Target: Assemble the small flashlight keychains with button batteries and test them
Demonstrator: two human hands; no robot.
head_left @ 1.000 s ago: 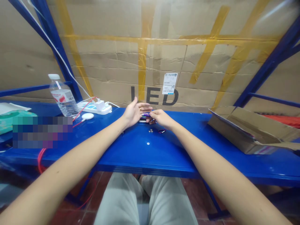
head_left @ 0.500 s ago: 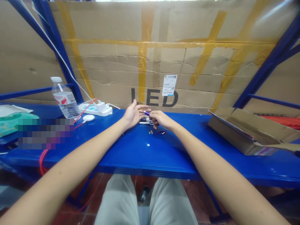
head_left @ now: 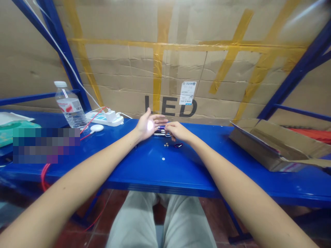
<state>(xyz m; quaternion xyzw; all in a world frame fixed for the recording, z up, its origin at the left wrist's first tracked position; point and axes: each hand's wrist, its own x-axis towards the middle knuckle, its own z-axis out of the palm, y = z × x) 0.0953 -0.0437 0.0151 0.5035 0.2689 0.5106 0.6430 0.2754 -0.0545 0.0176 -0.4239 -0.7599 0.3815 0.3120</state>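
My left hand (head_left: pixel 147 120) is open, palm turned toward the right, with its fingers stretched out. A bright round spot of light falls on that palm. My right hand (head_left: pixel 179 132) is closed around a small purple flashlight (head_left: pixel 161 127), which points at the left palm; the fingers hide part of it. Several slim metallic tubes (head_left: pixel 159 134) lie on the table below and behind the hands. Nearer to me are a few small silver button cells (head_left: pixel 166 144), a dark purple carabiner (head_left: pixel 178 145) and a small pale disc (head_left: pixel 163 158).
The blue table (head_left: pixel 191 168) runs across, backed by a cardboard sheet (head_left: pixel 124 79). An open cardboard box (head_left: pixel 274 162) stands at right. On the left are a water bottle (head_left: pixel 70 109), a white power strip (head_left: pixel 102 119), a round white charger (head_left: pixel 96 128) and red cable (head_left: pixel 44 175).
A bright light spot has appeared on my left palm. The purple flashlight in my right hand now points at that palm and sits slightly lower.
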